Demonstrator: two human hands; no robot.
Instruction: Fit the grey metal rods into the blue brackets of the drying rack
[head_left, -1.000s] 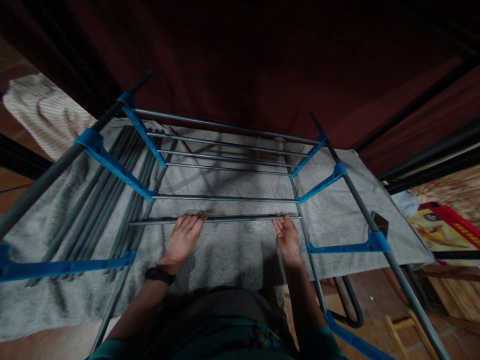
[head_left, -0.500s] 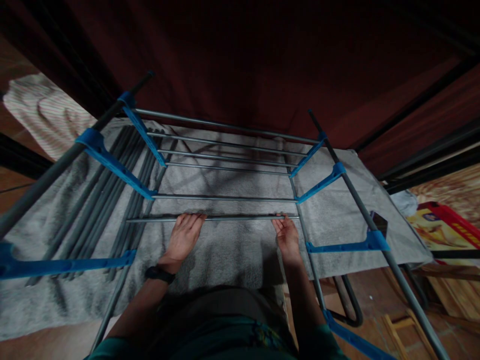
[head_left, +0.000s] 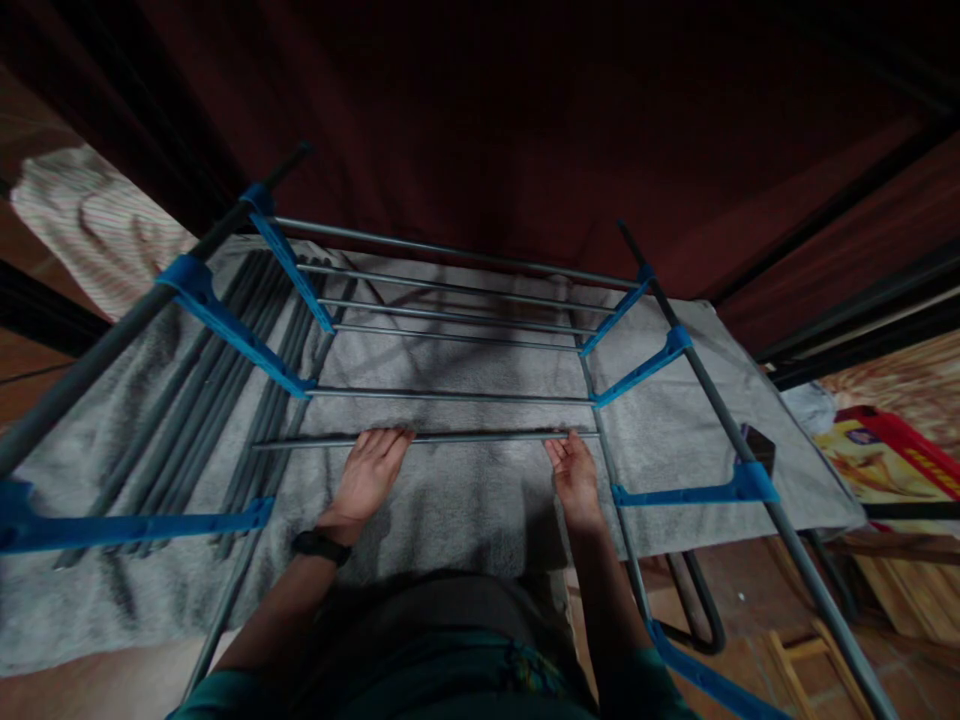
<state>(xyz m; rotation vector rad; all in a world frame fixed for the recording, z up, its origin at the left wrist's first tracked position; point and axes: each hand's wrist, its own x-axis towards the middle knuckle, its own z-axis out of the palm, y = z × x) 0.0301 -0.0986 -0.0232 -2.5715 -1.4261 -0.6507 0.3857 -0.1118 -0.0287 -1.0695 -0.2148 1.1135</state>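
Note:
A loose grey metal tube (head_left: 480, 436) lies crosswise just above the grey cloth. My left hand (head_left: 373, 465) is closed over it left of its middle, a dark band on that wrist. Near its right end my right hand (head_left: 573, 467) grips the same tube between thumb and fingers. Beyond it stands a half-built rack of grey tubes with blue plastic brackets. A fitted crossbar (head_left: 450, 397) joins the left middle bracket (head_left: 240, 340) to the right middle bracket (head_left: 643, 366). Closer to me are a left near bracket (head_left: 142, 527) and a right near bracket (head_left: 690, 490).
Several spare tubes (head_left: 187, 430) lie on the grey cloth (head_left: 442, 500) at left. Thick side poles (head_left: 720, 400) slant up on both sides. A dark red panel (head_left: 480, 130) rises behind. At right are a small dark box (head_left: 757, 447) and a red-yellow package (head_left: 885, 455).
Almost nothing differs. Both hands keep their grip on the tube in the same place, and the left side of the rack shows only a very slight shift.

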